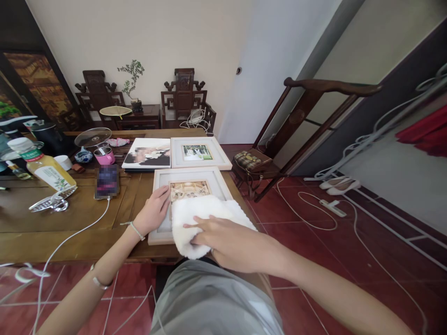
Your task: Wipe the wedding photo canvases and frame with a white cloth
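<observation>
A pale wooden picture frame lies flat near the table's front edge, a warm-toned picture showing in its middle. My left hand rests on the frame's left side, its fingers stretched out over the border. A fluffy white cloth covers the lower right part of the frame. My right hand holds the cloth against it, with the thumb side tucked into a fold. Just behind lie a second pale frame with a green outdoor photo and a photo panel.
On the left of the wooden table are a phone on a white cable, a pink mug, a yellow bottle and a clear hair claw. A wooden chair with a bag stands right; cables cross the floor.
</observation>
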Demonstrator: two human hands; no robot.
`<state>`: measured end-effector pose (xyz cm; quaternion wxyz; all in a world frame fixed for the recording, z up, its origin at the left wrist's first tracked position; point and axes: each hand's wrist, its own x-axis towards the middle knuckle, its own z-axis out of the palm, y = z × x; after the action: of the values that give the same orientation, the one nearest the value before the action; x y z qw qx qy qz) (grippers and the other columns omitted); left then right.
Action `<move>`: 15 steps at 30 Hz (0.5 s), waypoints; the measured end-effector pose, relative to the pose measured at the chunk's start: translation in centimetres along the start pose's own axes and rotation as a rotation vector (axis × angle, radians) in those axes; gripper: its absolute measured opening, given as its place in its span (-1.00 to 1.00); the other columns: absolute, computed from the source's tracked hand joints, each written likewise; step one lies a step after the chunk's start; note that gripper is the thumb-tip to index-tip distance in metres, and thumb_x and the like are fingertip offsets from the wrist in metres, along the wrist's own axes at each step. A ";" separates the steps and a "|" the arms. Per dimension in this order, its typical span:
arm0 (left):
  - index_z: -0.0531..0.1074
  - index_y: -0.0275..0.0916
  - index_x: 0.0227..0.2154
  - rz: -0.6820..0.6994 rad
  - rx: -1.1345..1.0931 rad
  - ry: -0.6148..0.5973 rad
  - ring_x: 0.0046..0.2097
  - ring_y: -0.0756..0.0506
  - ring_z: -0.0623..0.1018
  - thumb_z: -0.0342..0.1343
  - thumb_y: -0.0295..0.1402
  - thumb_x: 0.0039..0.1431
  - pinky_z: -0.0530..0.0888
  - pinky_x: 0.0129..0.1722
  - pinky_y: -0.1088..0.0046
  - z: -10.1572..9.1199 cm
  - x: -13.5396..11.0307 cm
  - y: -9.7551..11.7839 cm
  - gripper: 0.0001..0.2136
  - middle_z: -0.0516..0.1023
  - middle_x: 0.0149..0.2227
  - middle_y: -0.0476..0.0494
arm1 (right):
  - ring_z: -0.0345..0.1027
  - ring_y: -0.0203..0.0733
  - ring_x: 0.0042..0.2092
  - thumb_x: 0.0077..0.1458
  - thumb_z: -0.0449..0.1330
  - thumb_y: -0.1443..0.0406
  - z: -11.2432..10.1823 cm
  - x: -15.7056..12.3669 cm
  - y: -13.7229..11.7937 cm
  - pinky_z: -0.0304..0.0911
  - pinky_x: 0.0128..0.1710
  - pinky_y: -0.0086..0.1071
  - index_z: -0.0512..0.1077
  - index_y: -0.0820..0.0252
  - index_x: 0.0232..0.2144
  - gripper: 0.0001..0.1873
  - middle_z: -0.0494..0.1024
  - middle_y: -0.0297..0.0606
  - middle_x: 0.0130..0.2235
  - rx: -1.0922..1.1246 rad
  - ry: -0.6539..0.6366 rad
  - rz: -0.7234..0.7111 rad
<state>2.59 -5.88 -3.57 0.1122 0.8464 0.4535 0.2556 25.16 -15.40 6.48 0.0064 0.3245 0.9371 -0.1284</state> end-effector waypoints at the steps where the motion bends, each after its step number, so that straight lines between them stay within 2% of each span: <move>1: 0.25 -0.31 0.13 -0.003 -0.001 0.000 0.23 -0.20 0.24 -0.20 -0.33 0.29 0.23 0.21 0.14 0.0 0.0 0.0 -0.60 0.27 0.19 -0.31 | 0.21 0.00 0.15 -0.16 -0.03 0.61 0.3 0.4 0.1 0.21 0.02 -0.20 0.48 0.21 -0.20 -0.50 0.46 -0.10 0.04 -0.013 0.004 0.000; 5: 0.24 -0.31 0.13 -0.003 -0.014 -0.003 0.24 -0.21 0.23 -0.20 -0.33 0.30 0.22 0.21 0.11 0.1 -0.1 0.0 -0.61 0.26 0.20 -0.33 | -0.07 0.10 0.28 -0.18 -0.05 0.64 1.7 2.6 2.2 0.09 0.12 0.01 0.39 0.24 -0.01 -0.35 0.13 -0.13 0.27 -0.090 0.030 0.085; 8: 0.15 -0.27 0.18 -0.015 -0.052 -0.003 0.26 -0.19 0.18 -0.22 -0.30 0.32 0.18 0.22 0.10 -0.2 -0.1 0.3 -0.59 0.19 0.24 -0.30 | -0.13 0.18 0.29 -0.12 -0.03 0.63 2.2 4.6 5.1 0.00 0.14 0.15 0.35 0.25 0.05 -0.35 0.07 -0.13 0.29 -0.197 0.065 0.211; 10: 0.04 -0.27 0.23 -0.043 -0.091 -0.006 0.29 -0.19 0.13 -0.24 -0.28 0.33 0.14 0.23 0.11 -0.5 -0.1 0.7 -0.56 0.12 0.27 -0.30 | -0.17 0.20 0.30 -0.09 -0.03 0.62 2.2 6.0 6.9 -0.03 0.15 0.18 0.34 0.27 0.05 -0.38 0.05 -0.10 0.30 -0.274 0.122 0.260; 13: -0.10 -0.31 0.27 -0.054 -0.144 -0.003 0.31 -0.19 0.07 -0.27 -0.22 0.34 0.08 0.26 0.12 -1.1 0.0 1.2 -0.50 0.04 0.30 -0.34 | -0.22 0.19 0.31 -0.04 0.00 0.61 1.8 8.4 8.7 -0.02 0.14 0.18 0.32 0.27 0.07 -0.41 -0.01 -0.09 0.31 -0.340 0.190 0.265; 15: -0.15 -0.32 0.28 -0.022 -0.170 0.016 0.32 -0.19 0.02 -0.26 -0.18 0.34 0.01 0.28 0.14 -1.3 0.0 1.5 -0.46 -0.02 0.32 -0.34 | -0.23 0.20 0.31 -0.01 0.02 0.60 1.7 10.0 9.0 -0.01 0.13 0.20 0.31 0.24 0.08 -0.42 -0.03 -0.10 0.32 -0.353 0.186 0.240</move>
<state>2.94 -6.73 -1.82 0.1827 0.8267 0.4403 0.2988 22.64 -2.98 1.80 -0.0083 0.4382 0.8962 0.0694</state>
